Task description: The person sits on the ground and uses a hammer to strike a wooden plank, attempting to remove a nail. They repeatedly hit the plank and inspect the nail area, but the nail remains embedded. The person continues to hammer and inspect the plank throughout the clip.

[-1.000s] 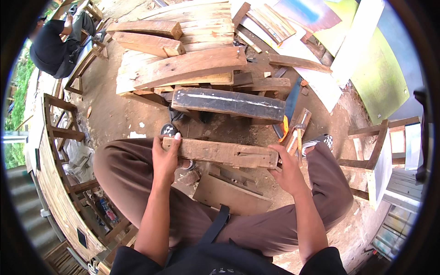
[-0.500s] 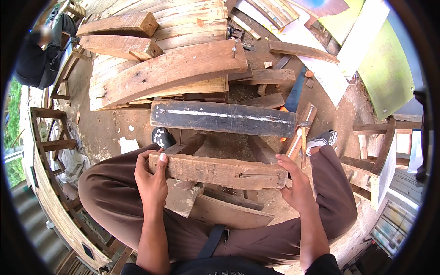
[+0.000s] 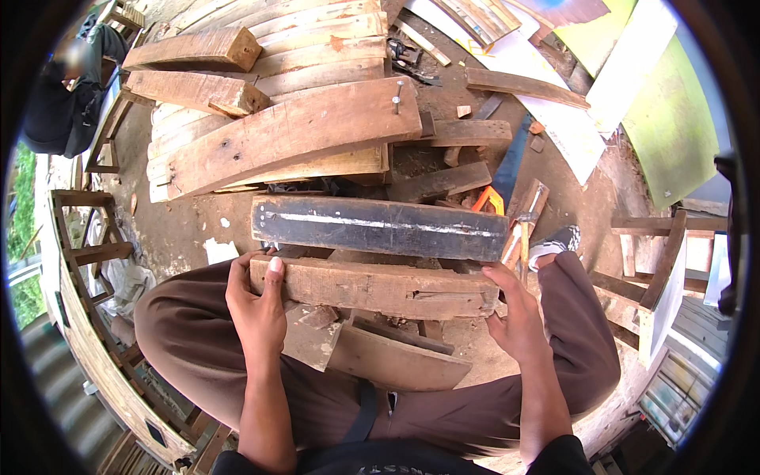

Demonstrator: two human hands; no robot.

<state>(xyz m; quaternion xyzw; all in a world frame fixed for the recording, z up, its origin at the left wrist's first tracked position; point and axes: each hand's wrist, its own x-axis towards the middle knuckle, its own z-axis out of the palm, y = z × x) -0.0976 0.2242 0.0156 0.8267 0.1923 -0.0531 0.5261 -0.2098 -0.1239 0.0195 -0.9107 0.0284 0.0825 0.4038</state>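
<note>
Between my knees is a wooden piece with two thick planks lying crosswise. The nearer one, a rough brown plank (image 3: 356, 286), is gripped at its left end by my left hand (image 3: 260, 305), thumb on top. My right hand (image 3: 514, 313) holds its right end, fingers bent around the edge. Just beyond it lies a black-faced plank (image 3: 380, 228) with a white stripe. Whatever joins the two planks is mostly hidden now. Right of them, a hammer (image 3: 524, 226) rests on a short wood strip (image 3: 538, 196).
A big curved board (image 3: 293, 131) with upright nails lies on a slatted wooden top (image 3: 317, 59), beside two thick blocks (image 3: 194, 49). A handsaw (image 3: 514, 154) with an orange handle lies beyond. Below my hands is a curved plywood offcut (image 3: 396, 360). A person (image 3: 59, 107) sits far left.
The black-faced plank has come nearer to the brown plank, narrowing the gap between them. The brown plank has risen slightly, still in both hands. More of the saw's orange handle shows.
</note>
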